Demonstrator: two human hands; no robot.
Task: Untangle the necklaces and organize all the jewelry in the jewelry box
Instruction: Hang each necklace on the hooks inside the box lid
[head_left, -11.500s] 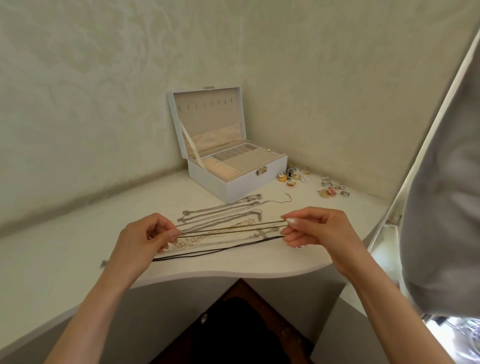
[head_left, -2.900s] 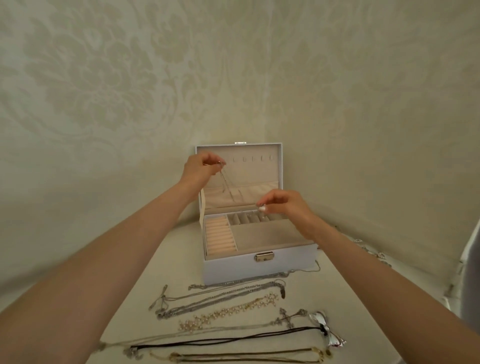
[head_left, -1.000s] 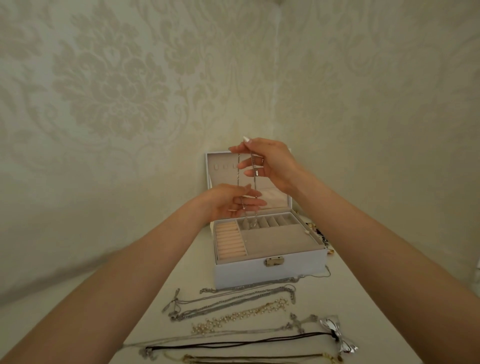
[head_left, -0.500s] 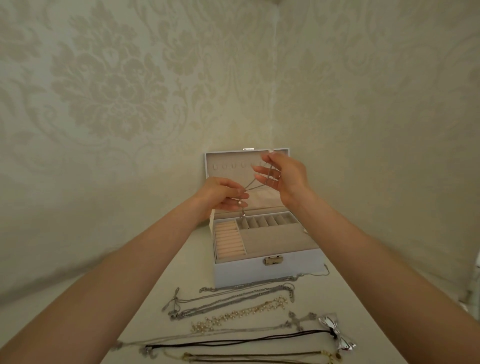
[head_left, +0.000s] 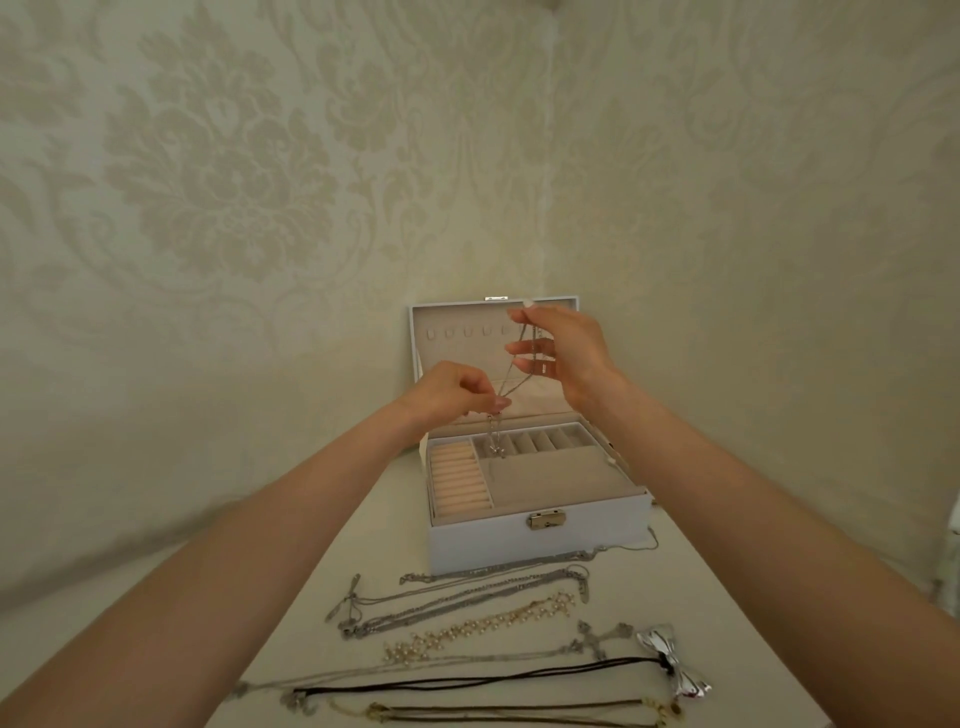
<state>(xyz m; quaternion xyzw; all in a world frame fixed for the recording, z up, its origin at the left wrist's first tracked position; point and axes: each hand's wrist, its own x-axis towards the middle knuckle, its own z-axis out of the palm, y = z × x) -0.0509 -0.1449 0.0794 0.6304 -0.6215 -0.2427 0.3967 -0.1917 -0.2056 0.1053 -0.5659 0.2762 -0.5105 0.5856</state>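
Cream damask wallpaper (head_left: 223, 171) meets in a corner above a white tabletop (head_left: 363, 545).

The cream wallpaper (head_left: 223, 171) bears a damask floral pattern. The rectangular white jewelry box (head_left: 519, 545) has beige velvet lining (head_left: 550, 478), peach ring rolls (head_left: 460, 480) and a brass-coloured latch (head_left: 546, 519); the thin chain necklace (head_left: 511, 376) above it is silver. On the white tabletop (head_left: 363, 545) lie silver chain necklaces (head_left: 467, 603), a gold necklace with white pearl beads (head_left: 483, 626) and a black cord necklace (head_left: 467, 683).
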